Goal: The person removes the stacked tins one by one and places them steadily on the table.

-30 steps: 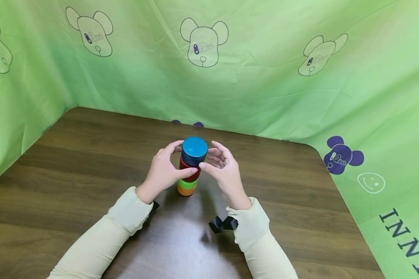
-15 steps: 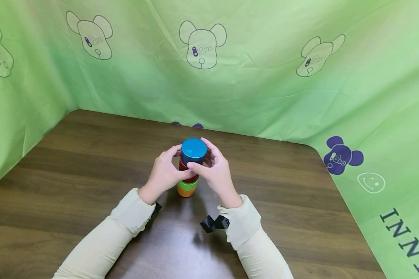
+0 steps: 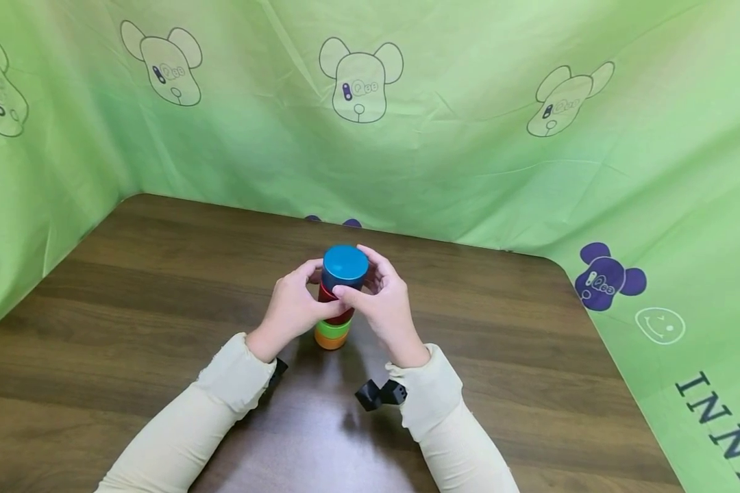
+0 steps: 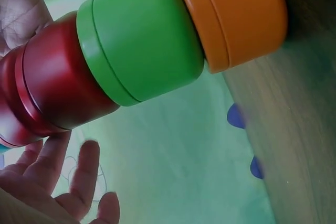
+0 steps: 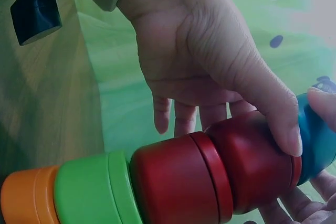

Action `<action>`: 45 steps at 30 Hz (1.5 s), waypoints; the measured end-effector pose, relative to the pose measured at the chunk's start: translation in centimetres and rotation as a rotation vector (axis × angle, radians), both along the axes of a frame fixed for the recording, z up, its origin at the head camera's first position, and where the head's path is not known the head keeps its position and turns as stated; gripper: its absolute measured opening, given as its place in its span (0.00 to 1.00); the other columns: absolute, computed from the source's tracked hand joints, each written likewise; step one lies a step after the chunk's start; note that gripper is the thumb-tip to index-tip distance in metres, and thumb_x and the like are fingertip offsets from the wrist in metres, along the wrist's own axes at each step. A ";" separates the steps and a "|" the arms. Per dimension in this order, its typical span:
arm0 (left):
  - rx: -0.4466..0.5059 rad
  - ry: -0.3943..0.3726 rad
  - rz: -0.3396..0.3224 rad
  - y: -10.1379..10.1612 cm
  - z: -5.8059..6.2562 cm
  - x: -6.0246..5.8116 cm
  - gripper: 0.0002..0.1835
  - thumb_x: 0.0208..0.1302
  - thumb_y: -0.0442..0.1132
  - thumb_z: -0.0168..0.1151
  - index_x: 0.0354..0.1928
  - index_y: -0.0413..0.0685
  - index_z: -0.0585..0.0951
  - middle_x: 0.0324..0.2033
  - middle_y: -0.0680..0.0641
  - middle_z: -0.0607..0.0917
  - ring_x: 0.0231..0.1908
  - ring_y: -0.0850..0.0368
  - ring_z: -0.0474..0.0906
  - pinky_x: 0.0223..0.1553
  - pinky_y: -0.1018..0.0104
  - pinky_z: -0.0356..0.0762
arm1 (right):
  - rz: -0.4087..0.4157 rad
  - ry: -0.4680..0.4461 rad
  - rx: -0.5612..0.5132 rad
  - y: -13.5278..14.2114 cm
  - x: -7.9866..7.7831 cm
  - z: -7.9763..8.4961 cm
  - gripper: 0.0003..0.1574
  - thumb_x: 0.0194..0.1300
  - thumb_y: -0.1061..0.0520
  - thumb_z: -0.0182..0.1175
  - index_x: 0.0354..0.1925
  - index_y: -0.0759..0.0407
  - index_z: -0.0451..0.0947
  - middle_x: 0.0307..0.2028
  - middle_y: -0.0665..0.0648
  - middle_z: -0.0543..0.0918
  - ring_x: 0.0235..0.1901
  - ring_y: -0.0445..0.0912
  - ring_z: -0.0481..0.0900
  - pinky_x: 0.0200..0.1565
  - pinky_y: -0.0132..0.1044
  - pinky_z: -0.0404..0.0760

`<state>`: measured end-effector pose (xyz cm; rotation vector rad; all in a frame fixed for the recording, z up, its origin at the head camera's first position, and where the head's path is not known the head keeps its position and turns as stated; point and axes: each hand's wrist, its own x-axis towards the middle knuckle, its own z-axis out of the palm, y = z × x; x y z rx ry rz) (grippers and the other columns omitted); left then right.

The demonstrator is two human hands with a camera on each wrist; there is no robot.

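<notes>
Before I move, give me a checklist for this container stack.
1. Smooth orange cylindrical container on the brown wood-grain table: ok.
2. Smooth green cylindrical container resting on the orange one: ok.
3. Left hand grip around the upper smooth red cylindrical container: ok.
4. Right hand grip around the topmost smooth blue cylindrical container: ok.
5. Blue container seated squarely: cannot tell, hands partly hide its join.
6. Both hands off the containers: not ok.

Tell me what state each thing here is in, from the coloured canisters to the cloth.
Orange canister: at the bottom, on the table.
Green canister: stacked on the orange one.
Lower red canister: stacked on the green one.
Upper red canister: stacked, gripped by the left hand.
Blue canister: topmost, held by the right hand.
Cloth: hung up, creased.
</notes>
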<state>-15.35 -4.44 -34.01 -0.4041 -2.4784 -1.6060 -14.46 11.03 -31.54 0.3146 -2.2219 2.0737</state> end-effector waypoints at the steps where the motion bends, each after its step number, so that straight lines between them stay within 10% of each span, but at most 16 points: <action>1: 0.008 -0.002 -0.004 0.0 0.0 0.0 0.32 0.48 0.40 0.75 0.56 0.37 0.76 0.45 0.40 0.84 0.46 0.45 0.79 0.46 0.49 0.76 | -0.005 0.005 0.001 0.1 0.0 0.0 0.41 0.54 0.66 0.68 0.65 0.63 0.66 0.56 0.64 0.76 0.56 0.55 0.74 0.59 0.48 0.70; 25: 0.002 -0.032 -0.003 0.0 0.3 0.1 0.30 0.48 0.41 0.76 0.54 0.42 0.78 0.43 0.43 0.85 0.42 0.49 0.81 0.39 0.56 0.79 | -0.087 0.117 0.093 3.2 -0.5 -0.4 0.40 0.52 0.68 0.68 0.63 0.69 0.67 0.53 0.67 0.78 0.51 0.55 0.77 0.56 0.39 0.74; 45: -0.036 -0.038 0.008 0.1 0.2 -0.1 0.29 0.46 0.42 0.76 0.53 0.46 0.80 0.41 0.47 0.86 0.40 0.52 0.82 0.38 0.59 0.77 | -0.176 0.155 0.124 8.0 -0.8 -1.1 0.39 0.48 0.75 0.66 0.60 0.74 0.66 0.50 0.66 0.77 0.46 0.36 0.77 0.53 0.29 0.73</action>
